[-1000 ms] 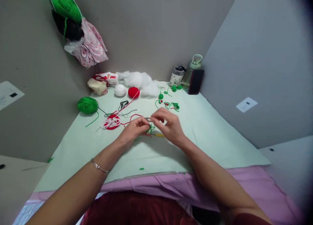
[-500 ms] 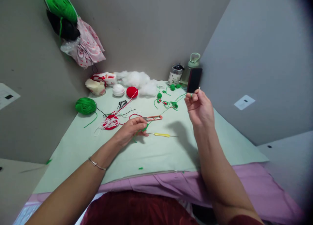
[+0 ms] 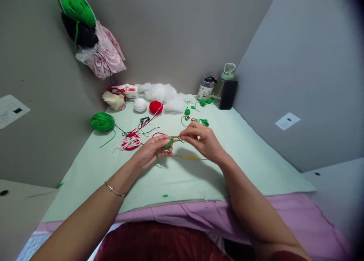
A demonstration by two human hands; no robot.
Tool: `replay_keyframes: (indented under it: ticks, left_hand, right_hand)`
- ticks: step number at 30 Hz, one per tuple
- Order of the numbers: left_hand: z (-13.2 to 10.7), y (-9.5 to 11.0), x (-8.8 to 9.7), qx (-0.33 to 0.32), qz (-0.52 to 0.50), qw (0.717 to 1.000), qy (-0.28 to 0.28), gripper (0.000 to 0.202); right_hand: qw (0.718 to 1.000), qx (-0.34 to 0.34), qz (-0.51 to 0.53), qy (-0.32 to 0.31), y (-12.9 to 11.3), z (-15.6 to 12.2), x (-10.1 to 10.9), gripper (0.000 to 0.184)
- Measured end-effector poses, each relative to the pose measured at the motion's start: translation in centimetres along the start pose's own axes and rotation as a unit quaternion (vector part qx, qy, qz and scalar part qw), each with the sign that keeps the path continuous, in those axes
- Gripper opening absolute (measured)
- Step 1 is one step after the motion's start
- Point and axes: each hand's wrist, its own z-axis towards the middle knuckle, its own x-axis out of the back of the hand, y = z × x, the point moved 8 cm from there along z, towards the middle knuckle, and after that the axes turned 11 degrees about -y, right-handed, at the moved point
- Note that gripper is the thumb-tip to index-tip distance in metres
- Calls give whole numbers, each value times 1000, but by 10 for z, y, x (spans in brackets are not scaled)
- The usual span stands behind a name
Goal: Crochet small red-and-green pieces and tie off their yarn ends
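Observation:
My left hand (image 3: 155,149) pinches a small green crocheted piece (image 3: 169,143) between thumb and fingers, with a loose yarn tail (image 3: 159,160) dangling below. Close to its right, my right hand (image 3: 203,138) is closed with thumb and forefinger together on a thin needle, mostly hidden by the fingers. Green yarn (image 3: 182,140) runs between the two hands. Beneath them a yellow-handled crochet hook (image 3: 190,157) lies on the pale green cloth (image 3: 127,193). The orange thread snips behind the hands are mostly covered.
Left are a green yarn ball (image 3: 102,122) and a red-and-white yarn bundle (image 3: 131,141). White (image 3: 140,105) and red balls (image 3: 156,107) sit before white stuffing (image 3: 159,92). Small green pieces (image 3: 187,111) lie further right, near a phone (image 3: 228,95) leaning by a bottle (image 3: 227,71).
My right hand has come down and left from its raised place, to beside the green crocheted piece. The yarn pulled taut between the hands is now slack. My left hand has hardly moved.

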Motion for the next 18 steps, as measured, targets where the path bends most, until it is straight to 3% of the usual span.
replay_keyframes:
  ticks: [5, 18]
  left_hand:
    - [-1, 3, 2, -10, -5, 1000, 18, 19]
    - [-3, 6, 2, -14, 9, 1000, 27, 21]
  right_hand:
    - [996, 33, -76, -26, -2, -2, -10, 11]
    - [996, 31, -83, -33, -7, -1, -11, 11]
